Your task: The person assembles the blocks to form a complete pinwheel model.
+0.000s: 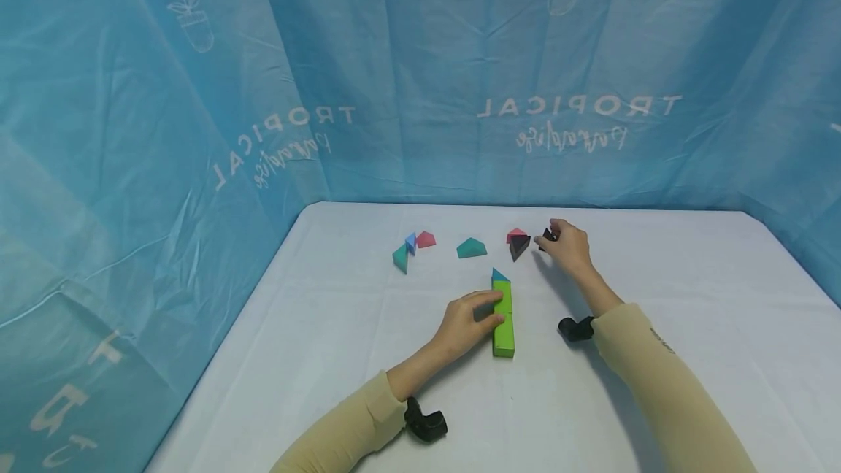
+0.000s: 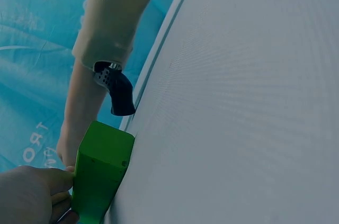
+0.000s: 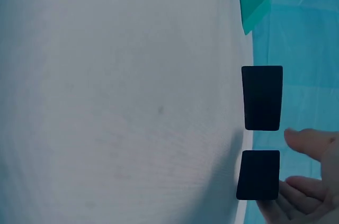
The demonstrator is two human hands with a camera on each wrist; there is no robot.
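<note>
Two bright green blocks (image 1: pixel 503 323) lie end to end on the white table, with a small blue triangular piece (image 1: pixel 500 276) at their far end. My left hand (image 1: pixel 463 323) rests its thumb and index finger along their left side; in the left wrist view, its fingers touch the green block (image 2: pixel 103 166). At the back right, my right hand (image 1: pixel 568 245) has thumb and fingers spread around a black piece (image 1: pixel 547 236). In the right wrist view, the fingers sit beside the lower black block (image 3: pixel 258 175), with the thumb apart from it. A second black block (image 3: pixel 263 98) stands nearby.
Near the back left lie a teal piece (image 1: pixel 400 258), a small blue piece (image 1: pixel 411 242) and a pink piece (image 1: pixel 425 239). Another teal piece (image 1: pixel 471 248) lies mid-table, and a pink piece (image 1: pixel 515 233) sits behind the second black one. Blue printed curtains (image 1: pixel 420 93) hang around the table.
</note>
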